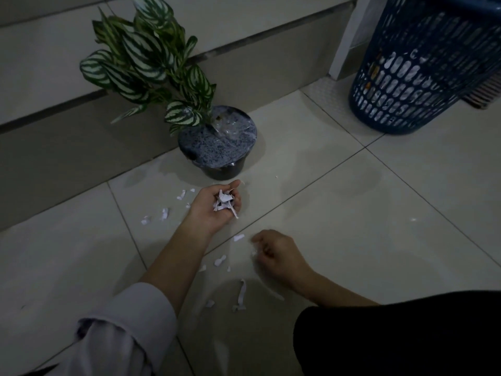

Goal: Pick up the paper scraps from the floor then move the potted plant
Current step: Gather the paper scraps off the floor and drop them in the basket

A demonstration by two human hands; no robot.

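Observation:
My left hand (214, 206) is palm up just in front of the potted plant, cupped around a bunch of white paper scraps (225, 202). My right hand (276, 253) hovers low over the tiles with fingers curled, pinching a small white scrap at its fingertips. Several loose scraps lie on the floor: a piece (238, 237) between my hands, a long strip (241, 293) nearer me, small bits (164, 214) to the left. The potted plant (217, 143) has striped green leaves (141, 58) and a dark pot, and stands against the step.
A blue slotted plastic basket (423, 77) stands at the back right. A tiled step (67, 137) runs along the left behind the plant. The floor is pale tile (379, 213). My dark trouser leg (406, 335) fills the lower right.

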